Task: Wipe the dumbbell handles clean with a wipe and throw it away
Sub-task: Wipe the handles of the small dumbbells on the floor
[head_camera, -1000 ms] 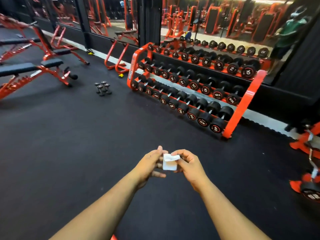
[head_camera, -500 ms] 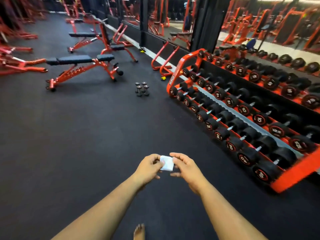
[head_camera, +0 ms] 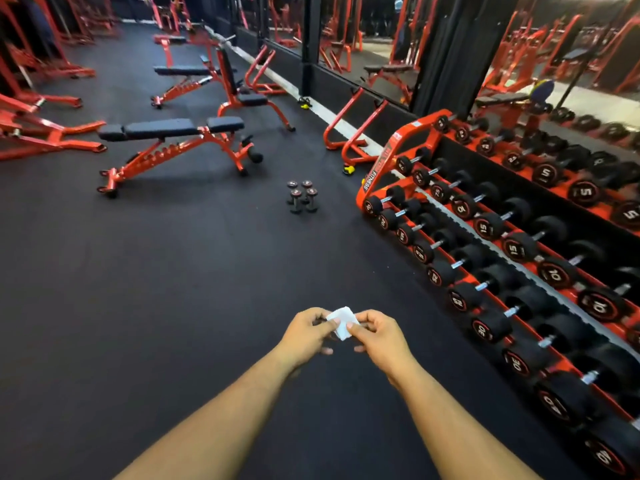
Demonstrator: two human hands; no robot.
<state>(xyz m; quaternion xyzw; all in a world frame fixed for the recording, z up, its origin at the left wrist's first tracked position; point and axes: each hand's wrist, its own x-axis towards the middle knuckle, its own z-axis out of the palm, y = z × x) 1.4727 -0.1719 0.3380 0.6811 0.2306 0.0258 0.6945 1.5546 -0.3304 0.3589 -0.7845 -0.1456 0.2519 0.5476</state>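
Note:
A small folded white wipe (head_camera: pixel 342 322) is held out in front of me, low in the middle of the head view. My left hand (head_camera: pixel 306 336) pinches its left edge and my right hand (head_camera: pixel 379 336) pinches its right edge. Two small black dumbbells (head_camera: pixel 302 196) lie together on the black floor well ahead of my hands. A long red rack (head_camera: pixel 375 174) runs along my right side, filled with several black dumbbells with chrome handles (head_camera: pixel 462 263).
A red adjustable bench (head_camera: pixel 169 131) stands ahead on the left, with more red benches (head_camera: pixel 183 72) behind it. Red floor stands (head_camera: pixel 349 133) sit beside the rack's far end. Mirrors line the right wall. Black rubber floor (head_camera: pixel 156 289) stretches between me and the benches.
The view has swung left and closer to the rack, which now runs along my right. Both hands still hold the wipe, now folded smaller and tilted.

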